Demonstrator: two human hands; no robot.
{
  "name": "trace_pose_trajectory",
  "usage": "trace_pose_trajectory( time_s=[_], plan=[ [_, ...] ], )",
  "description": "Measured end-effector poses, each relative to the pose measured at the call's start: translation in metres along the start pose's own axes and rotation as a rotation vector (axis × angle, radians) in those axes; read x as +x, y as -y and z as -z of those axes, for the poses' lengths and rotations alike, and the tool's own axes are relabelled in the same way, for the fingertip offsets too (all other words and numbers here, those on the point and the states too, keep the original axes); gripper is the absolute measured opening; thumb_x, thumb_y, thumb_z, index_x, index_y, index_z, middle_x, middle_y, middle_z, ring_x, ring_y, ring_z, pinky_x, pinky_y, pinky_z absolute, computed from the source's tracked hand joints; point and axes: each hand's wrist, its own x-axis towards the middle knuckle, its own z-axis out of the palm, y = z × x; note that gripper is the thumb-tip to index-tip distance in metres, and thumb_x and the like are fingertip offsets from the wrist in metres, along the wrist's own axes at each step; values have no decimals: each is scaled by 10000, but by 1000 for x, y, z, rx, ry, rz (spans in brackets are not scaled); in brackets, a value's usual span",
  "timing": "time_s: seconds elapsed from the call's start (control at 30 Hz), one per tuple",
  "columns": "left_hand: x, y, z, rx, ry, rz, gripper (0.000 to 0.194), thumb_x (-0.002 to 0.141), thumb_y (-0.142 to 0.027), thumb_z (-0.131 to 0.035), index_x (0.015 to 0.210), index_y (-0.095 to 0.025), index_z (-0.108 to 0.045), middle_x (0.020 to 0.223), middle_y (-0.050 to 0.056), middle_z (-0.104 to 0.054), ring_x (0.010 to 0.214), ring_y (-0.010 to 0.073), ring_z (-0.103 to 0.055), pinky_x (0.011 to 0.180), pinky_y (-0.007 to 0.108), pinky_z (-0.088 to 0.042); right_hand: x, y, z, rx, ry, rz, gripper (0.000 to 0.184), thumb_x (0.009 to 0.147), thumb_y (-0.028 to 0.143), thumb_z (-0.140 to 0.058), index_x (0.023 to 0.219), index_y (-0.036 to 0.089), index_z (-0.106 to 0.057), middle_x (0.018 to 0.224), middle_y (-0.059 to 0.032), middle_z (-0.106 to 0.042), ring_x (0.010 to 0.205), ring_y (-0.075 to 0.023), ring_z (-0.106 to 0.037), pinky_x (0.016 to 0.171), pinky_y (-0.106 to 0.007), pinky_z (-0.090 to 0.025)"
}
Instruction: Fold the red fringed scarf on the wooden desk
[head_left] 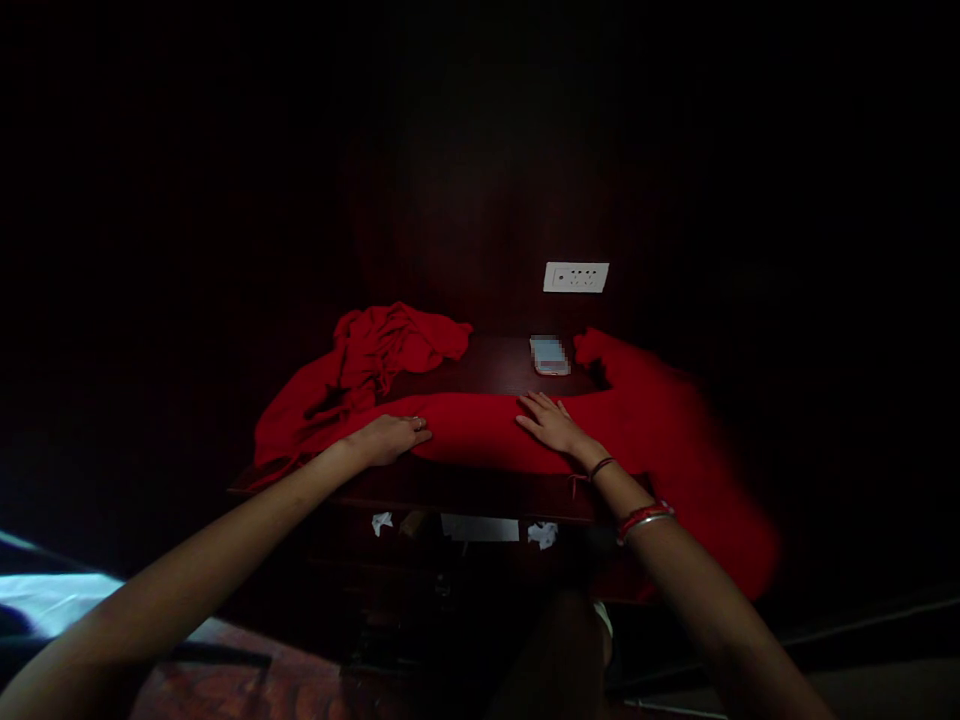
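Observation:
A long piece of red cloth lies in a smooth band along the front of a dark wooden table. Its left part is heaped in crumpled folds, and its right part spreads out and hangs past the table edge. On the left of the band rests my left hand, a ring on one finger, its fingers close together and laid on the cloth. My right hand presses flat on the same band farther right, fingers spread. Neither hand lifts the fabric.
Behind the band, a phone lies on the dark tabletop. A white socket plate is on the wall above. Under the table edge are crumpled white pieces and a pale flat item. The surroundings are very dark.

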Motion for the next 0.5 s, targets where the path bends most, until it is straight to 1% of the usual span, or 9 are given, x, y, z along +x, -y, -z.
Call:
trace_pose_trajectory(
  time_s=[0.1,0.13,0.17,0.2,0.27,0.33,0.4,0.47,0.5],
  plan=[
    [3,0,20,-128,243,-38,582,597,-76,-533,1143,-266,-460,1194,55,-458,1038,208,-463,814,266,-386,-12,-23,19,-45,-89,-165,584,808,479,-298,1281,137,-274,1355,-101,-206,1236,-235,-144,978,-405,-165],
    [8,-1,27,-169,285,-70,583,593,-98,-548,1144,-266,-459,1191,45,-464,1047,198,-456,835,255,-372,-16,-30,25,-55,-95,-205,580,806,455,-323,1270,109,-293,1342,-118,-235,1230,-234,-165,976,-377,-184],
    [15,-4,33,-201,291,-109,560,610,-127,-549,1147,-262,-457,1186,35,-471,1055,184,-449,856,244,-357,-20,-36,29,-58,-95,-221,566,807,430,-341,1254,85,-319,1322,-131,-275,1220,-227,-198,972,-341,-205],
    [25,-7,38,-223,259,-146,520,646,-160,-534,1150,-254,-454,1185,28,-474,1065,171,-439,876,238,-339,-25,-39,33,-56,-84,-214,543,808,407,-352,1233,70,-351,1294,-138,-325,1201,-217,-247,962,-303,-228],
    [49,-18,41,-242,117,-182,422,735,-223,-466,1156,-221,-449,1208,36,-454,1092,157,-411,915,242,-300,-32,-38,36,-39,-46,-166,490,813,377,-355,1192,71,-407,1226,-135,-419,1134,-194,-359,929,-249,-275],
    [76,-31,34,-237,-37,-144,391,796,-290,-395,1171,-186,-435,1266,71,-382,1149,179,-344,946,282,-262,-39,-28,32,-16,-10,-115,465,815,373,-350,1178,92,-427,1189,-120,-460,1076,-179,-424,902,-233,-306],
    [97,-43,18,-226,-115,-66,457,813,-379,-359,1220,-172,-375,1332,105,-260,1211,233,-228,954,359,-240,-48,-13,24,-1,7,-67,491,814,394,-342,1204,102,-398,1212,-114,-441,1095,-179,-408,909,-242,-303],
    [109,-51,-1,-231,-120,-3,523,816,-439,-321,1274,-191,-279,1363,112,-162,1236,267,-130,947,435,-215,-57,0,12,-13,28,-26,549,812,440,-319,1246,104,-342,1267,-122,-375,1158,-194,-331,942,-276,-266],
    [112,-52,-10,-234,-117,7,531,821,-447,-299,1291,-209,-236,1369,104,-140,1241,268,-105,947,459,-195,-61,5,6,-37,53,-31,571,810,469,-300,1262,120,-318,1298,-122,-327,1188,-214,-281,959,-318,-239]
  ],
)
